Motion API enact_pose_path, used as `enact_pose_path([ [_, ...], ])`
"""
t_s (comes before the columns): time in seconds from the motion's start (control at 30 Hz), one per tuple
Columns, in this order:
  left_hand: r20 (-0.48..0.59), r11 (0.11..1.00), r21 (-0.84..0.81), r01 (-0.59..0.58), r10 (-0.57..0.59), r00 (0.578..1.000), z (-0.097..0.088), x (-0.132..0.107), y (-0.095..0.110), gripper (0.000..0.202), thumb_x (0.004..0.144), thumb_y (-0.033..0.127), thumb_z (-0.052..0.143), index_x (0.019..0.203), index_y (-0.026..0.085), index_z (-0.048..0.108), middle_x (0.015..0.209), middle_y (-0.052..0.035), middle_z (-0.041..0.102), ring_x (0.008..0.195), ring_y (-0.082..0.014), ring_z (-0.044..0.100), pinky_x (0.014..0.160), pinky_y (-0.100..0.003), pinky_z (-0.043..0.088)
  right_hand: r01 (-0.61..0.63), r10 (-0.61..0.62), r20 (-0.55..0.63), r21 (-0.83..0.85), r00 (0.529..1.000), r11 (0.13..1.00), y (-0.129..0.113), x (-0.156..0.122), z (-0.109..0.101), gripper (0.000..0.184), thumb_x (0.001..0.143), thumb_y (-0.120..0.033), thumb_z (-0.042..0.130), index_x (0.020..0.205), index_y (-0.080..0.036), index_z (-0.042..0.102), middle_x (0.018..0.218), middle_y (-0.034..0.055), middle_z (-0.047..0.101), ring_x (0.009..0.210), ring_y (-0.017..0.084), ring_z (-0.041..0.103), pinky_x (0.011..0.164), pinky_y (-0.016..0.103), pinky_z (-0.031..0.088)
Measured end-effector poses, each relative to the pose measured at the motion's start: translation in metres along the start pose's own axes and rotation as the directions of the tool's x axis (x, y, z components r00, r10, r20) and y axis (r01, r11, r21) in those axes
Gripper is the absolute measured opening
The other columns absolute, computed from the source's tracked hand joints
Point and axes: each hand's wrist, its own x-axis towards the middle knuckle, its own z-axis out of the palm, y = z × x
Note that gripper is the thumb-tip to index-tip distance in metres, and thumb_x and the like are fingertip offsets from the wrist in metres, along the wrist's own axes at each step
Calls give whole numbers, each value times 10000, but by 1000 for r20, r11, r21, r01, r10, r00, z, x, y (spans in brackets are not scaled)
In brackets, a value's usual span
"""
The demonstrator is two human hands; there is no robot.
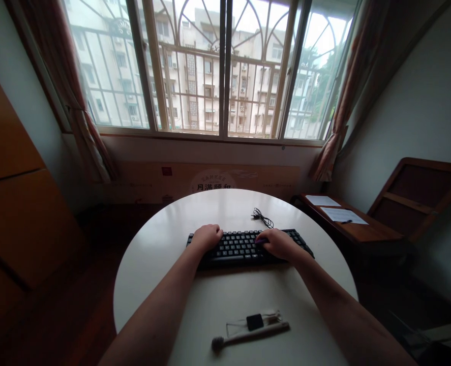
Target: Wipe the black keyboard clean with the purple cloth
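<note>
Overhead, a wide window (225, 66) with curved metal bars fills the far wall, with pale apartment blocks outside and a curtain (84, 117) tied back at each side. Below it a long cardboard box (210, 180) with printed characters leans against the wall. A brown cabinet (15, 203) takes up the left edge, and a wooden bench (362, 231) on the right carries a few sheets of paper (341, 214).

Nearer, the round white counter (233, 300) holds everything else. A black keyboard (240, 244) lies across its middle, long side facing the person. The left hand (207, 237) rests palm down on the keyboard's left end, fingers curled loosely over the keys and gripping nothing. The right hand (278, 244) lies palm down on the right half, fingers spread flat on the keys, likewise holding nothing. Both forearms reach in from the bottom of the view.

Just behind the keyboard, a short black cable (262, 217) sits coiled on the counter, apart from the keys. At the near edge lies a small brush (248, 337) with a pale handle and dark bristles pointing left, and touching it, a clear packet (253, 323) with a small black square piece inside.
</note>
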Motion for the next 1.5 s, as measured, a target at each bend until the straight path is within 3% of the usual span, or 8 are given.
enact_pose_path([
  [0.2, -1, 1000, 9, 5, -5, 1000, 2, 2, -1, 371, 861, 419, 333, 873, 219, 646, 965, -79, 675, 879, -241, 600, 688, -316, 439, -50, 45, -79, -63, 996, 997, -8, 6, 8, 298, 788, -208, 482, 993, -258, 692, 1010, 30, 684, 947, 199, 602, 817, 271, 414],
  [0.4, 13, 1000, -9, 12, -12, 1000, 1, 2, -1, 380, 867, 430, 335, 892, 223, 653, 984, -78, 671, 896, -234, 594, 725, -312, 436, -26, 26, 2, -53, 1000, 998, -2, 4, 2, 311, 763, -186, 499, 995, -274, 686, 1014, 17, 686, 966, 192, 595, 822, 263, 401],
  [0.63, 10, 1000, -3, 9, -9, 1000, 0, 1, 0, 379, 866, 425, 340, 885, 218, 658, 969, -80, 673, 888, -242, 600, 715, -319, 442, -70, 65, -63, -73, 996, 995, -9, 3, 6, 280, 809, -221, 476, 998, -253, 680, 1012, 32, 672, 945, 189, 590, 809, 259, 393],
  [0.87, 10, 1000, -6, 6, -6, 1000, -1, 0, 1, 370, 863, 422, 345, 885, 218, 653, 973, -79, 674, 886, -242, 601, 706, -317, 446, -59, 57, -37, -60, 998, 996, -5, 2, -1, 273, 778, -196, 510, 977, -264, 684, 1019, 19, 676, 969, 186, 590, 818, 255, 392],
  [1.1, 17, 1000, -4, 8, -8, 1000, 0, 1, 1, 382, 863, 428, 337, 901, 218, 654, 982, -85, 673, 902, -249, 599, 726, -331, 445, -168, 173, -273, 39, 946, 985, 26, -2, -14, 215, 792, -244, 516, 952, -261, 659, 952, 5, 689, 891, 168, 610, 738, 237, 406],
  [1.2, 13, 1000, -12, 10, -10, 1000, 0, 1, 1, 378, 865, 423, 340, 909, 219, 655, 994, -82, 671, 918, -240, 595, 741, -319, 443, -195, 199, -234, 40, 952, 980, 27, -3, -14, 221, 768, -239, 537, 954, -262, 654, 883, 1, 693, 822, 165, 618, 681, 230, 403],
  [1.33, 20, 1000, -19, 19, -19, 1000, 0, 1, 1, 376, 866, 426, 342, 913, 223, 655, 1000, -78, 670, 921, -236, 591, 750, -314, 441, -141, 139, -56, -27, 989, 990, 18, -5, -12, 236, 735, -231, 559, 927, -279, 687, 905, 0, 702, 837, 174, 621, 692, 237, 399],
  [1.5, 19, 999, -24, 27, -26, 999, 0, 0, 1, 376, 867, 436, 338, 906, 231, 649, 1007, -72, 667, 912, -234, 590, 732, -313, 444, -78, 77, -8, -39, 997, 996, 12, -8, -16, 274, 804, -404, 517, 939, -264, 710, 949, 30, 705, 885, 193, 621, 734, 254, 416],
])
